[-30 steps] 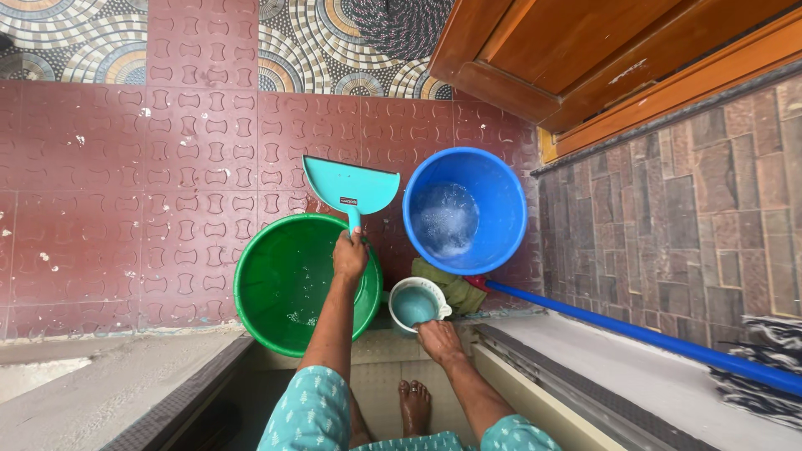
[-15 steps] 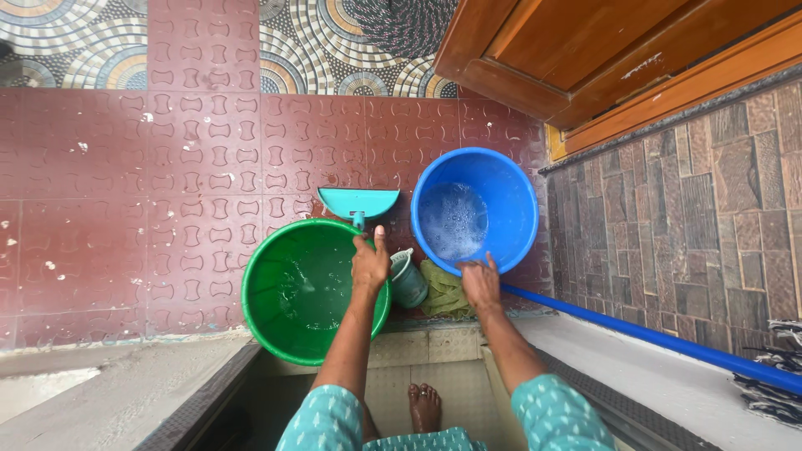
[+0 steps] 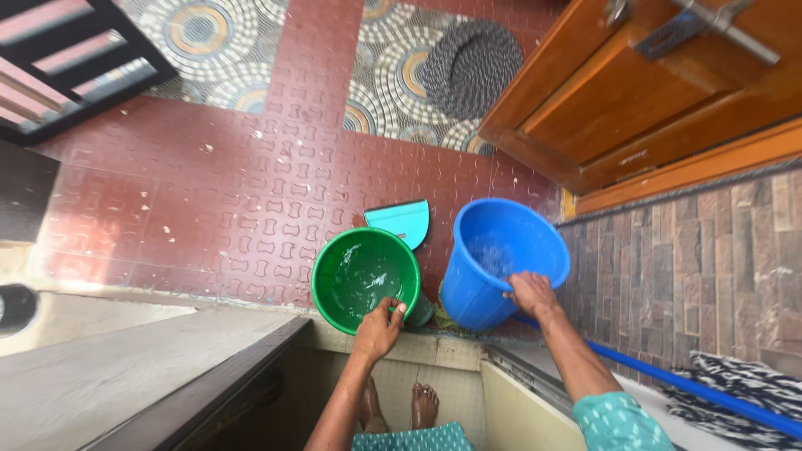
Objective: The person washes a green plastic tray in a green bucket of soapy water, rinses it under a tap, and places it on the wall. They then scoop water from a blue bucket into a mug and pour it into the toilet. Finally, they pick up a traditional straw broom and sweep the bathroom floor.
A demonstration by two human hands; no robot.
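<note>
The left hand [image 3: 378,330] grips the near rim of the green bucket [image 3: 365,280]; the right hand [image 3: 531,292] clenches the blue bucket [image 3: 501,260] rim, just right. Both hold water, probably heavy, slippery. Farther lies a teal dustpan [image 3: 401,221].

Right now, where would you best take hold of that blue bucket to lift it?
By its top rim, from the near side, where the right hand already grips it. The blue bucket stands upright and open with water inside; no handle shows, so the rim's lip is the firmest hold I can see. With water in it, a second hand on the rim would likely steady it.
</note>
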